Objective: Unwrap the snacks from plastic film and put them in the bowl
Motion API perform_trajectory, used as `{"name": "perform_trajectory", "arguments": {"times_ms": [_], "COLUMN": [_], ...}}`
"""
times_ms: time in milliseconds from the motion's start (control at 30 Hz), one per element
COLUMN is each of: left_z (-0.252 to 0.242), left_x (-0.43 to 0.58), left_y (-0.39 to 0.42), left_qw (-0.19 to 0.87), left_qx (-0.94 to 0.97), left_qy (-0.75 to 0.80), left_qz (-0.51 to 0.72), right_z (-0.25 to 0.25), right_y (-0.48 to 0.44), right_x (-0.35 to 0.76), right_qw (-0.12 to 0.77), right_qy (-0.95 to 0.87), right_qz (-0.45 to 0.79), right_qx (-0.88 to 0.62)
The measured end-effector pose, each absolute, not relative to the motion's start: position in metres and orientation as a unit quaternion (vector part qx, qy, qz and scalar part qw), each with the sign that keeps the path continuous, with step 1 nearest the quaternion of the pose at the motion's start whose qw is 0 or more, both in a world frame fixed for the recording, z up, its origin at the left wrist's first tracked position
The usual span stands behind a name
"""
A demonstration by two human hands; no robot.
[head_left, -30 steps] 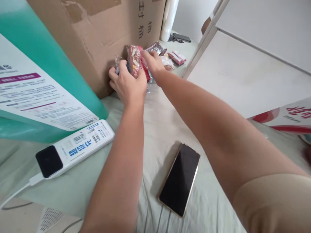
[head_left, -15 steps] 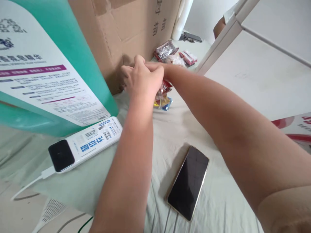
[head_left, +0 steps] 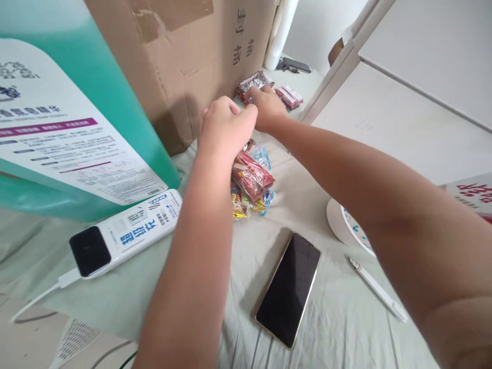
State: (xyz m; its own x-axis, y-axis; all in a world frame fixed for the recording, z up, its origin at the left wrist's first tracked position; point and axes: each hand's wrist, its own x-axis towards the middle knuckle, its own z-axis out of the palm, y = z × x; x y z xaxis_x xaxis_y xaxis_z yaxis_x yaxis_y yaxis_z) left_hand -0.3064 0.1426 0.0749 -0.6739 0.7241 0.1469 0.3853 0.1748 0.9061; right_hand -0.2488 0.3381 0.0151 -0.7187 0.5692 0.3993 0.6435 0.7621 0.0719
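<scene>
Several snack packets in red, yellow and blue wrappers (head_left: 253, 177) lie in a small heap on the pale green cloth. Above this heap is my left hand (head_left: 226, 123), its fingers curled in; whatever it might hold is hidden. My right hand (head_left: 269, 105) reaches past it, fingers spread over a silver and dark red packet (head_left: 253, 84) beside the cardboard box. A red and white packet (head_left: 289, 97) lies just right of those fingers.
A large green jug (head_left: 126, 128) and a white power strip (head_left: 134, 225) are at left, a cardboard box (head_left: 200, 61) behind. A phone (head_left: 288, 289) lies in front; a white knife-like tool (head_left: 376, 289) and a round tub (head_left: 340, 223) are at right.
My right hand has moved out from behind my left hand to the far packets. More of the near heap shows, with a red packet on top. The view has shifted, revealing the tub and the tool.
</scene>
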Motion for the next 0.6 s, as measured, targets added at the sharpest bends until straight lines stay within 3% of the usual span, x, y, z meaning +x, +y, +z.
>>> {"name": "perform_trajectory", "arguments": {"times_ms": [300,600], "left_z": [0.062,0.075], "left_x": [-0.291,-0.281], "left_y": [0.142,0.135], "left_qw": [0.179,0.211], "left_qx": [0.412,0.425], "left_qy": [0.781,0.814], "left_qz": [0.434,0.335], "right_z": [0.023,0.029], "right_y": [0.384,0.348], "right_x": [-0.295,-0.275], "right_qw": [0.084,0.071], "right_qy": [-0.875,-0.874], "right_qz": [0.025,0.005], "right_qx": [-0.476,-0.48]}}
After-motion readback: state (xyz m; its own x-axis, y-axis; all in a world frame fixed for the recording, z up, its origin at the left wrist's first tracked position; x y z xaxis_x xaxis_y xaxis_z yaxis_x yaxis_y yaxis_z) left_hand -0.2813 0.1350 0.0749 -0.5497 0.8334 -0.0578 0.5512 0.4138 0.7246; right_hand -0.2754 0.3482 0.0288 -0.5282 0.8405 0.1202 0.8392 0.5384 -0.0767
